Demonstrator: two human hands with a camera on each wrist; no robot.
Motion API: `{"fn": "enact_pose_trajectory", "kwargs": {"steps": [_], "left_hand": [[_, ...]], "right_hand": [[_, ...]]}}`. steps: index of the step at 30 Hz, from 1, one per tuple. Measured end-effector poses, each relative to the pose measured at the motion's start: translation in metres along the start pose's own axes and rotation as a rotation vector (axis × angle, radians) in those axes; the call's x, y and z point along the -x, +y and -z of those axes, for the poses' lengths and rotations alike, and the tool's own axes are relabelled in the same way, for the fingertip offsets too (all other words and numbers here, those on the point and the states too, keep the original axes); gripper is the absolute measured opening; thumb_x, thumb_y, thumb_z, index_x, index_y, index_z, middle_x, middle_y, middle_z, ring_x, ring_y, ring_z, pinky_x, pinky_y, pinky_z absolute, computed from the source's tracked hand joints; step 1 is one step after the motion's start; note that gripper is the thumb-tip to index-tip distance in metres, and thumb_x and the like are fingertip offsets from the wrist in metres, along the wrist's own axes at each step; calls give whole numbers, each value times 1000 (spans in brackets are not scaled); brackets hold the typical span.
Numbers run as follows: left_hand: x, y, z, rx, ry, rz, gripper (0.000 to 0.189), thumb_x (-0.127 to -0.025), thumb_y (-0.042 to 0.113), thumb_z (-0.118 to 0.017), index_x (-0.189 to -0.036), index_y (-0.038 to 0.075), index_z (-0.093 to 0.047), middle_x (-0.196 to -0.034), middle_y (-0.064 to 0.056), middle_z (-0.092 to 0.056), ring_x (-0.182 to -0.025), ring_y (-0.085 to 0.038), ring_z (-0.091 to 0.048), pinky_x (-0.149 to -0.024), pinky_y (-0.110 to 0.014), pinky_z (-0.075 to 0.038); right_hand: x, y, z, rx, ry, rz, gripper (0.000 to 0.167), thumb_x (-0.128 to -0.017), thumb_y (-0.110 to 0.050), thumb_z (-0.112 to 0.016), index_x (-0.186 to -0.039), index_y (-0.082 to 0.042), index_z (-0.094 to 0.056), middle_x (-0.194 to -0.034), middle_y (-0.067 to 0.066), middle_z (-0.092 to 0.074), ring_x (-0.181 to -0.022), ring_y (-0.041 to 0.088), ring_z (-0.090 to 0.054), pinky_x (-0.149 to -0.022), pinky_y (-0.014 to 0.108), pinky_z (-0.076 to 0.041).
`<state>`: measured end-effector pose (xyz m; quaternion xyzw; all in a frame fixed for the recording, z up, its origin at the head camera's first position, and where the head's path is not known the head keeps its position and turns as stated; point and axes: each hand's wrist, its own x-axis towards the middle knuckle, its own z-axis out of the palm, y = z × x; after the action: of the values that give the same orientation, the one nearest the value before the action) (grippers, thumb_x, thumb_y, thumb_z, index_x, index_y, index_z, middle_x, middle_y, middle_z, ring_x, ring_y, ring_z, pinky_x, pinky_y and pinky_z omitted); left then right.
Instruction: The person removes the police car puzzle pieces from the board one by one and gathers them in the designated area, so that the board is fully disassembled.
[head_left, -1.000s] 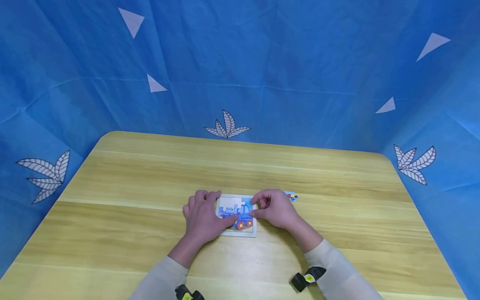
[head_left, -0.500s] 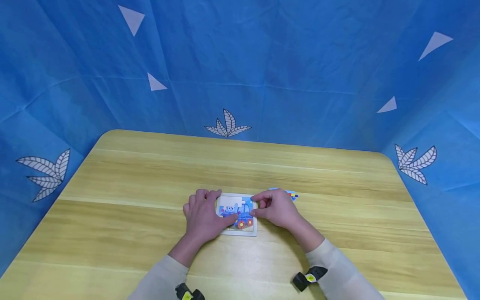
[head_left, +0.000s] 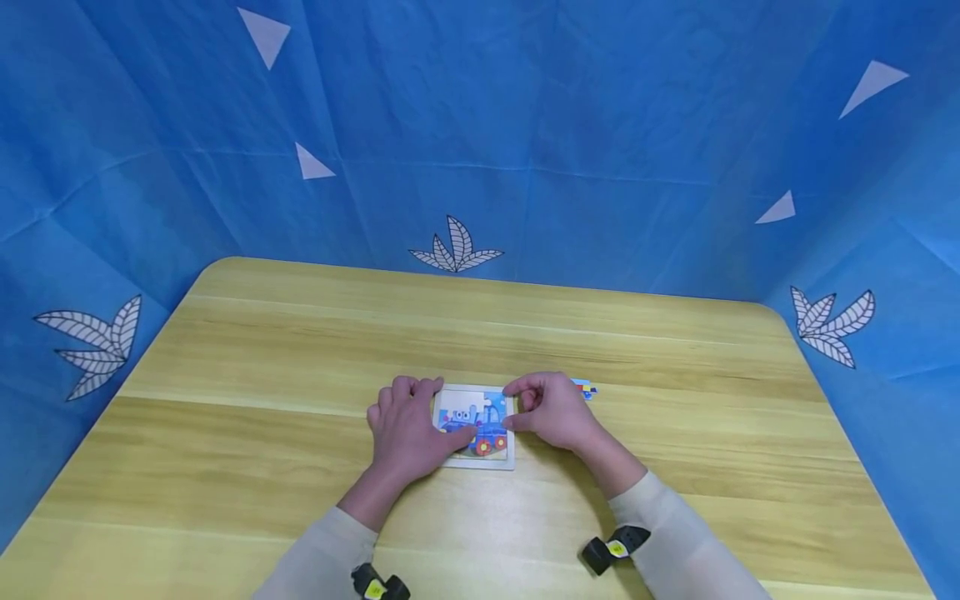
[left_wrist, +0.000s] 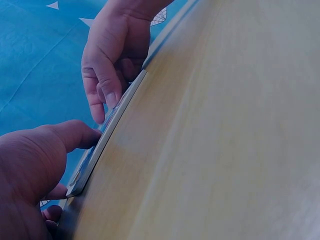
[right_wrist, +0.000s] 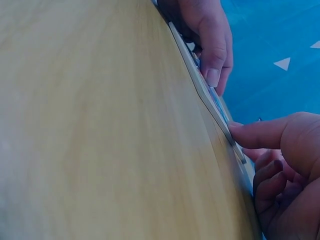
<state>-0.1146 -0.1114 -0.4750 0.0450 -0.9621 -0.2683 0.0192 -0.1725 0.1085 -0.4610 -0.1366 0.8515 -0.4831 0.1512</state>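
A jigsaw puzzle [head_left: 491,412] with a blue cartoon vehicle and red wheels lies in a pale square tray [head_left: 480,466]; its upper left part is bare white. My left hand [head_left: 408,433] holds the tray at its left side, fingers along the far left edge, thumb laid over the picture. At the right edge, my right hand [head_left: 555,412] has thumb and index finger spread along the upper right jigsaw piece [head_left: 495,401], its other fingers curled in. Both thumbs show close at the tray [left_wrist: 117,117] in the left wrist view. Right thumb [right_wrist: 245,132] meets the rim in the right wrist view.
Loose jigsaw pieces [head_left: 585,389] lie on the wooden table [head_left: 300,333] just behind my right hand, partly hidden by it. Blue cloth [head_left: 480,125] with white triangles and leaf prints surrounds the table's back and sides.
My right hand has risen slightly in view and covers more of the loose pieces than half a second ago. The left hand keeps its hold; the whole view has shifted a little.
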Motion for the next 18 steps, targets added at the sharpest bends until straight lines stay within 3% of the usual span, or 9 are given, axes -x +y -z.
{"fn": "enact_pose_trajectory", "kwargs": {"steps": [18], "left_hand": [[-1, 0, 0, -8, -3, -2, 91, -69, 63, -81, -141, 14, -56, -123, -11, -44, -106, -32, -36, -84, -47, -26]], "right_hand": [[-1, 1, -3, -33, 17, -14, 34, -73, 2, -87, -101, -8, -70, -72, 3, -46, -67, 18, -43, -64, 29, -38]]}}
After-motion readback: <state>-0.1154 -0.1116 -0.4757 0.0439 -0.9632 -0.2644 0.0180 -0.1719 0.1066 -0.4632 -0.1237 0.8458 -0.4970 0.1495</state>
